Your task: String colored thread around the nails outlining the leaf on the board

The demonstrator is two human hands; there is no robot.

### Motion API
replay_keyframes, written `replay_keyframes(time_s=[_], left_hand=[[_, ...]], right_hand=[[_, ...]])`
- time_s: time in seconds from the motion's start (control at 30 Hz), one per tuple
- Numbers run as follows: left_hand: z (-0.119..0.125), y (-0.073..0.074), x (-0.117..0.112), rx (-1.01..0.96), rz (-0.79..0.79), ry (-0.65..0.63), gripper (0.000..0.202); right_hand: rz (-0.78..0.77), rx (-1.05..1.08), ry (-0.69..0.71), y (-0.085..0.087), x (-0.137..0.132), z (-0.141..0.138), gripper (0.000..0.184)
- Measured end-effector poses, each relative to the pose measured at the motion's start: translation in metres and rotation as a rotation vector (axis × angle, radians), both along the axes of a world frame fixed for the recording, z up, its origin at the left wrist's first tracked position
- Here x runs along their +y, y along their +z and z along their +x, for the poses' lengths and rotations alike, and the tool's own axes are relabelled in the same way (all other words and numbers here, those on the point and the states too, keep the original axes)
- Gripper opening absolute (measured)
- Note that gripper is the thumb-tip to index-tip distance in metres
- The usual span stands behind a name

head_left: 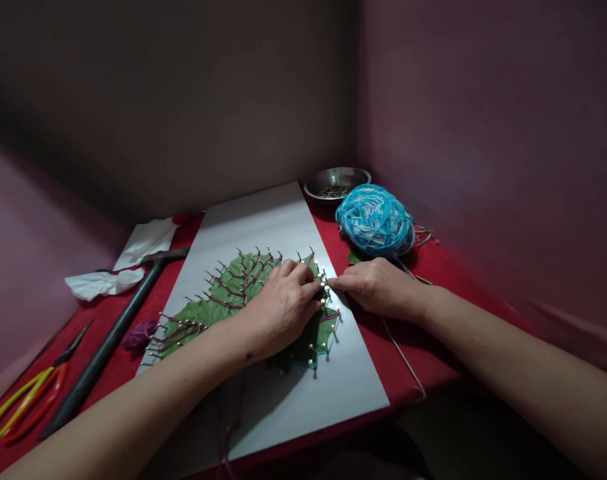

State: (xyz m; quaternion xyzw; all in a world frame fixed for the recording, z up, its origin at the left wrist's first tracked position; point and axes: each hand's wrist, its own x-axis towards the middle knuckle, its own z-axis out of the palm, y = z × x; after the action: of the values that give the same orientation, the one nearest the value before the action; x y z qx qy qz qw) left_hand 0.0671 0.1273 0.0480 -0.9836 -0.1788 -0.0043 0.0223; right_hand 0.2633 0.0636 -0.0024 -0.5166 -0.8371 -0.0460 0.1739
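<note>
A white board (263, 207) lies on the red cloth with a green leaf (228, 273) on it. Several nails (339, 315) stand around the leaf's edge, and dark purple yarn (245, 283) runs between nails over the leaf. Blue yarn (323, 352) winds round nails at the lower right. My left hand (288, 300) rests over the leaf, fingers curled against the right-side nails; what they grip is hidden. My right hand (376, 285) is closed, pinching yarn beside those nails at the board's right edge. A pale yarn strand (400, 353) hangs below it.
Behind my right hand sits a blue and white yarn ball (376, 220), with a metal bowl (338, 183) of nails beyond. To the left lie a hammer (113, 333), scissors (33, 400), crumpled white paper (106, 283) and a purple yarn bundle (140, 335). Walls (483, 133) enclose the table.
</note>
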Motion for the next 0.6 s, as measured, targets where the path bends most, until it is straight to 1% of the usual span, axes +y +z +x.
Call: replay_keyframes(time_s=[0.13, 0.23, 0.33, 0.43, 0.53, 0.6], left_hand=[[-0.001, 0.002, 0.001, 0.022, 0.013, -0.016, 0.025], [-0.004, 0.007, -0.001, 0.017, 0.048, -0.012, 0.027], [-0.007, 0.013, -0.004, -0.003, 0.053, -0.007, 0.028], [-0.008, 0.013, -0.005, 0.006, 0.050, -0.017, 0.028], [-0.009, 0.010, -0.005, 0.018, 0.042, -0.033, 0.029], [-0.009, 0.011, -0.005, 0.013, 0.021, -0.040, 0.029]], right_hand=[[0.026, -0.136, -0.001, 0.005, 0.000, -0.002, 0.025], [0.022, -0.142, -0.009, 0.005, 0.000, -0.001, 0.025], [-0.022, -0.013, -0.035, 0.002, 0.000, 0.000, 0.033], [-0.078, 0.116, -0.049, -0.001, 0.000, 0.001, 0.038], [-0.143, 0.218, -0.076, 0.000, 0.000, 0.002, 0.034], [-0.204, 0.319, -0.091, 0.001, 0.002, 0.002, 0.032]])
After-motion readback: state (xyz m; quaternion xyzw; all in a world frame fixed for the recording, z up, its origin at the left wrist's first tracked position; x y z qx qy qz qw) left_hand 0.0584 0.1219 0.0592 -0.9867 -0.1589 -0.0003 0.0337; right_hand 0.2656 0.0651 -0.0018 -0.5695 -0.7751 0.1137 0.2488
